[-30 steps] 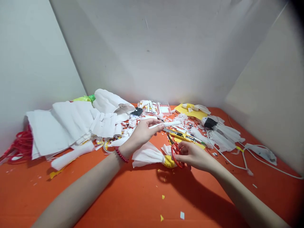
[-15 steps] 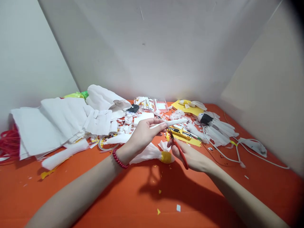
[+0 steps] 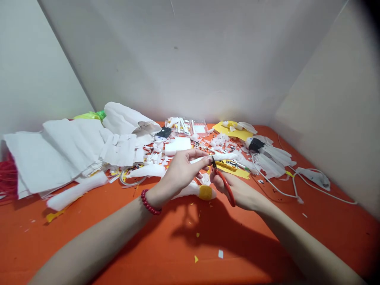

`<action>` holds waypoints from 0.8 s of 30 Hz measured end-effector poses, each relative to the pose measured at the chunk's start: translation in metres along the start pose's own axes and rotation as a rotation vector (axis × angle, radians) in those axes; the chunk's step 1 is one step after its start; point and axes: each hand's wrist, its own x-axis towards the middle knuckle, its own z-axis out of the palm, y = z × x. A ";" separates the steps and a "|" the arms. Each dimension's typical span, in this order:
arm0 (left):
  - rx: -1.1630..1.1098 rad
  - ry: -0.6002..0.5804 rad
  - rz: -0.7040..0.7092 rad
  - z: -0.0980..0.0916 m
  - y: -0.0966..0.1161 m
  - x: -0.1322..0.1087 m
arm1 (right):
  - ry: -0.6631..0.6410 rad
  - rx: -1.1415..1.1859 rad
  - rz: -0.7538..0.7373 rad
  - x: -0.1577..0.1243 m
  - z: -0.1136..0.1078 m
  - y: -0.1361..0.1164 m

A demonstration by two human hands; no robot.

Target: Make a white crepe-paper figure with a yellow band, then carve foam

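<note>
My left hand (image 3: 185, 168), with a red bead bracelet on its wrist, pinches a narrow strip of white crepe paper (image 3: 224, 157) that points to the right. Red-handled scissors (image 3: 225, 183) are in my right hand (image 3: 237, 190), their dark blades up against the strip beside my left fingertips. Whether the blades are cutting through it I cannot tell. Below the hands, a white paper piece with a yellow band (image 3: 206, 192) lies on the orange table (image 3: 166, 245), partly hidden by my left wrist. A yellow cutter (image 3: 226, 165) lies just behind the scissors.
Large white crepe sheets (image 3: 65, 154) are heaped at the left, beside red string (image 3: 8, 176). White figures with a black band (image 3: 255, 145) and a white cord (image 3: 276, 188) lie at the right. Yellow card (image 3: 234, 130), a clear box (image 3: 199, 128) and scraps fill the back.
The scissors' blades have moved up to the white strip, close to my left fingertips. The strip sits slightly lower, and the whole view has shifted a little.
</note>
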 end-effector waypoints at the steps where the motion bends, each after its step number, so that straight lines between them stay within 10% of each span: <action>1: 0.000 -0.003 -0.013 0.000 -0.001 0.000 | -0.001 0.008 0.015 0.000 0.000 0.001; 24: -0.142 -0.027 -0.220 -0.005 -0.008 0.009 | 0.076 -0.181 -0.001 0.007 0.010 0.017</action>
